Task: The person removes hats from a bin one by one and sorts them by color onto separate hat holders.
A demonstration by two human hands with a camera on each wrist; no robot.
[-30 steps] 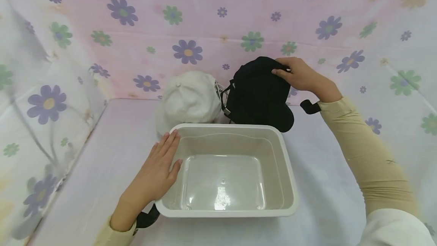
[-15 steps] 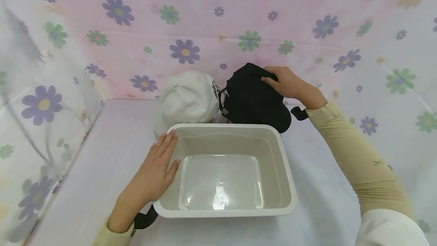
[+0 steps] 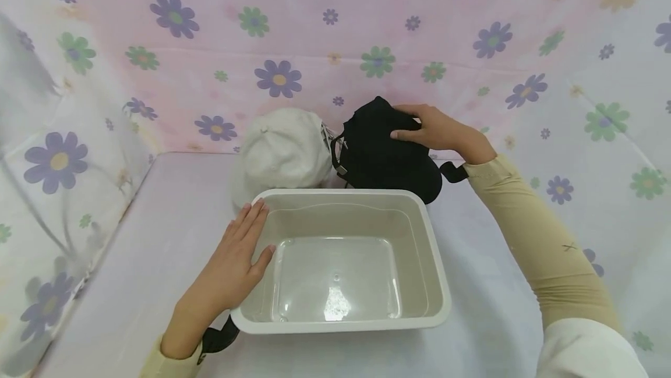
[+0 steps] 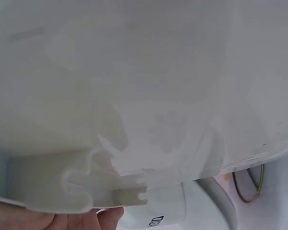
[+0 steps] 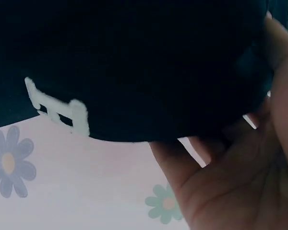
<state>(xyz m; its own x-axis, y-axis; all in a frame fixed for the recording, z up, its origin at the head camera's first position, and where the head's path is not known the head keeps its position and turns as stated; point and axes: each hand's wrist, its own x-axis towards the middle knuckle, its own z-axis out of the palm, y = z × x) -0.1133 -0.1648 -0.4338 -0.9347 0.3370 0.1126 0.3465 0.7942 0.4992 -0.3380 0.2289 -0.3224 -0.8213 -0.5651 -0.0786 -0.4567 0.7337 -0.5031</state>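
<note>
A black baseball cap point(image 3: 388, 151) with an adjustable back strap stands behind the beige plastic basin point(image 3: 440, 273). My right hand point(image 3: 437, 130) holds its crown from the right, thumb in front and fingers behind. The right wrist view shows a white emblem point(image 5: 60, 109) on the dark cap, with fingers point(image 5: 175, 160) wrapping its edge. My left hand point(image 3: 236, 258) rests on the basin's left rim, fingers extended and thumb over the inside. Left of the black cap stands a white cap point(image 3: 285, 151); dark lettering shows on it in the left wrist view.
Nothing lies inside the basin. A flowered pink cloth wall point(image 3: 335, 63) rises close behind the caps, and a flowered white wall point(image 3: 57, 191) stands at the left. The tabletop is covered in a pale sheet point(image 3: 168, 221).
The black cap has come down and slightly left in my right hand, whose thumb now lies lower on the crown. My left hand stays on the basin rim. The head view has shifted slightly.
</note>
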